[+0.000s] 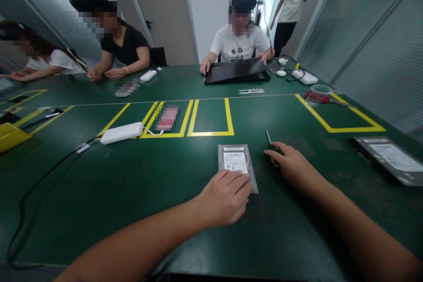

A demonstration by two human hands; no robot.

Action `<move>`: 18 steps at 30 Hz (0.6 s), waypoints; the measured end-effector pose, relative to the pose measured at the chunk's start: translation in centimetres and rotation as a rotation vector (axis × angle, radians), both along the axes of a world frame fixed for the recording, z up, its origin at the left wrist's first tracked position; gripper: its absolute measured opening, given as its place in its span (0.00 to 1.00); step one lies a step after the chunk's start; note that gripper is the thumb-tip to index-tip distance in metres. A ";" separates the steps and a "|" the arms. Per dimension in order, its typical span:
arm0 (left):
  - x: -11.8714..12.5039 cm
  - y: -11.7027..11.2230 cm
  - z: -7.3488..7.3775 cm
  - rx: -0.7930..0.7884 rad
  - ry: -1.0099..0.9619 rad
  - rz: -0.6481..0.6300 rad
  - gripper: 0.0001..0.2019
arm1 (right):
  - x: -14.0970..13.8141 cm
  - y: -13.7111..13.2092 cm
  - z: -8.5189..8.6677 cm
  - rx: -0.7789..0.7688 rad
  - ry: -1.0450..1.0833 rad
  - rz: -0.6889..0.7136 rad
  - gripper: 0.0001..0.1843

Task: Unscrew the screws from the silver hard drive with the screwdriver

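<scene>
A silver hard drive [235, 154] with a white label lies flat on the green table in front of me. My left hand [228, 196] rests over its near end, fingers curled down onto it and hiding that part. To the right of the drive, my right hand [291, 165] holds a screwdriver [269, 136] near the tabletop. The thin metal shaft points away from me, and part of the black-and-yellow handle shows under the fingers. A second, larger-looking hard drive [393, 156] lies farther right, apart from both hands.
Yellow tape outlines [213, 134] mark the green table [132, 211]. A white power strip [121, 133] with a black cable and a phone [168, 119] lie to the left. Red-handled pliers [317, 96] lie at the far right. Across, a person handles a black panel [238, 70]; others sit left.
</scene>
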State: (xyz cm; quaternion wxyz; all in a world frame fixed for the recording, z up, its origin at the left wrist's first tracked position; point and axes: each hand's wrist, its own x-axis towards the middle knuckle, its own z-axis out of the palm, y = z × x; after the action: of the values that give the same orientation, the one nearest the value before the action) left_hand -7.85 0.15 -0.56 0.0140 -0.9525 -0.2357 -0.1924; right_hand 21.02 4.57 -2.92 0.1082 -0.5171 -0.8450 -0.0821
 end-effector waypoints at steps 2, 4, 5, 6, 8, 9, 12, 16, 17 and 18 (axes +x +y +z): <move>0.0 -0.1 0.0 0.009 -0.001 0.005 0.18 | 0.0 -0.1 0.1 -0.005 0.004 -0.005 0.29; 0.1 -0.3 0.1 0.011 0.014 0.017 0.18 | 0.0 -0.2 0.1 -0.015 0.013 -0.007 0.30; 0.2 -0.5 0.1 0.012 0.030 0.026 0.18 | 0.0 -0.2 0.1 -0.018 0.020 -0.007 0.30; 0.4 -0.7 0.3 0.013 0.052 0.037 0.19 | 0.1 -0.2 0.1 -0.019 0.027 -0.007 0.30; 0.8 -1.3 0.5 0.016 0.106 0.064 0.20 | 0.1 -0.2 0.1 -0.019 0.039 -0.008 0.31; 1.1 -1.6 0.6 0.012 0.138 0.083 0.21 | 0.2 -0.2 0.1 -0.019 0.044 -0.008 0.31; 1.9 -2.8 0.8 0.005 0.193 0.157 0.26 | 0.4 -0.1 0.0 -0.023 0.054 -0.012 0.32; 2.7 -4.2 0.7 -0.018 0.185 0.243 0.29 | 0.5 0.0 0.1 -0.031 0.061 -0.024 0.33; 2.9 -4.4 0.6 -0.015 0.180 0.261 0.29 | 0.5 0.0 0.1 -0.033 0.061 -0.028 0.33; 3.0 -4.6 0.5 -0.005 0.178 0.275 0.30 | 0.5 -0.1 0.2 -0.035 0.059 -0.033 0.33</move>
State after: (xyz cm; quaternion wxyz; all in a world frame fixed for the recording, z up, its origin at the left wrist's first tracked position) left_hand -4.86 -4.47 -0.09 0.0588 -0.9246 -0.3619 -0.1029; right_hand 21.52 4.48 -2.68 0.1229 -0.5349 -0.8342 -0.0539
